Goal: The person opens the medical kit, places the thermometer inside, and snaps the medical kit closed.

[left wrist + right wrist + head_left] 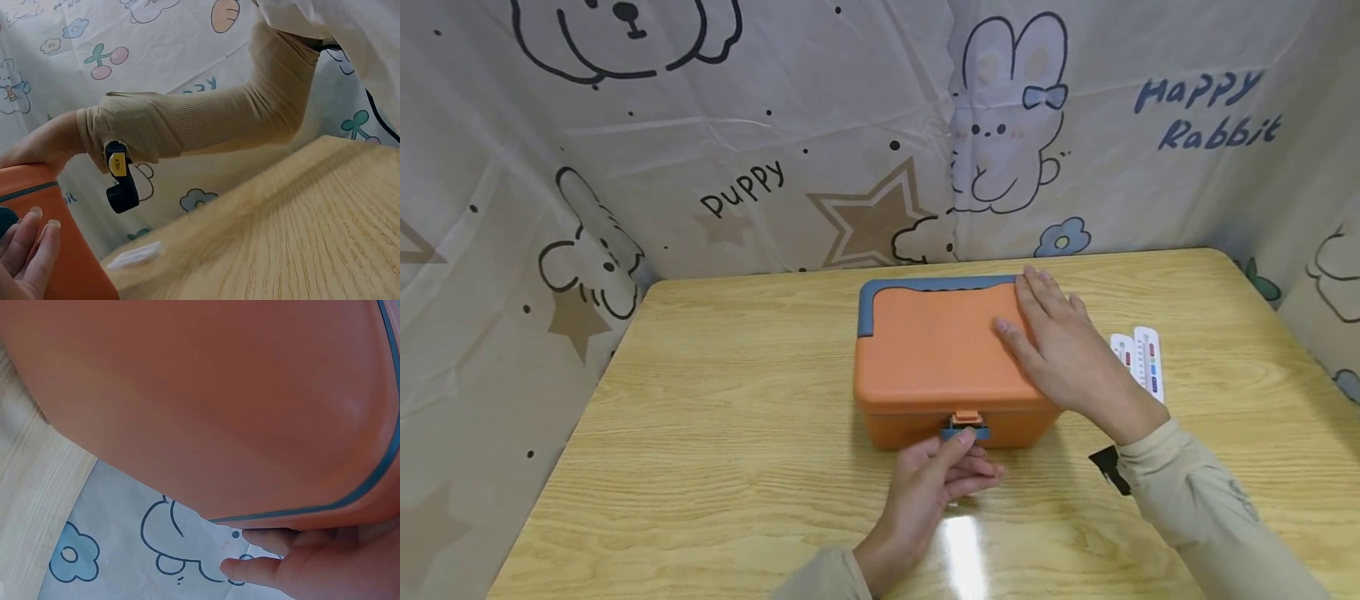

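At the lower centre of the frame, your left hand reaches up to the front of a box, its thumb on a blue latch and its fingers just under it, so it seems to pinch the tab. The latch hangs from a small orange catch and appears to jut outward rather than lie flat against the wall. The orange box stands upright right of centre, its lid down and looking level all round. Your right hand lies spread on the lid's right side, fingertips at the back edge, gripping nothing. So, as far as it can be judged, the lid is seated and the latch is the part not settled; whether it is hooked cannot be told, as your thumb covers part of it. The box's contents are hidden. To the right, by your right wrist, lies a black piece, partly covered; a little farther up are two white strips with printed marks, lying apart from the box. A blue handle is folded along the lid's back edge. Beyond the wood-grain table, a pale cartoon-printed cloth fills the top.
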{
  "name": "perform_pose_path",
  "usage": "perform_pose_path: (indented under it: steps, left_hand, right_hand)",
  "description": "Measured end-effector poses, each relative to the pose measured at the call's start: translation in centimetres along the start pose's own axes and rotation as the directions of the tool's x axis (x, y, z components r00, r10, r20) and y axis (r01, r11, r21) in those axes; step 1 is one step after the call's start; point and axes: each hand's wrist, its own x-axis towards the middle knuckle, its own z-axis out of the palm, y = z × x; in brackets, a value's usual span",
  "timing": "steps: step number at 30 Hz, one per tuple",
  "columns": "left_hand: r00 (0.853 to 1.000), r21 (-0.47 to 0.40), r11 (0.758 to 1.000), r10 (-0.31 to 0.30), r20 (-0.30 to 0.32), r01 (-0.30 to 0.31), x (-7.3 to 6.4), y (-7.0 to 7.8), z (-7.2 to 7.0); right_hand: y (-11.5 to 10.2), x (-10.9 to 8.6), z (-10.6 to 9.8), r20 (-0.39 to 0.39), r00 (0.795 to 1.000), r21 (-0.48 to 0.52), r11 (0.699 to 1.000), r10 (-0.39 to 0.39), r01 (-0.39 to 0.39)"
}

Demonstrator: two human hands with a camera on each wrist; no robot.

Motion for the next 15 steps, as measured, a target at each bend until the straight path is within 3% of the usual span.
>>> perform_pose_path:
  steps: [8, 15]
  left_hand:
    - [1.0, -0.003, 1.0, 0.005, 0.013, -0.005, 0.05, 0.01, -0.09]
    - [1.0, 0.023, 1.0, 0.001, -0.012, -0.001, 0.33, -0.02, -0.23]
  right_hand:
    - [-0.05, -0.02, 0.03, -0.004, 1.0, 0.003, 1.0, -0.004, 0.004]
    - [0.0, -0.04, -0.03, 0.0, 1.0, 0.021, 1.0, -0.01, 0.01]
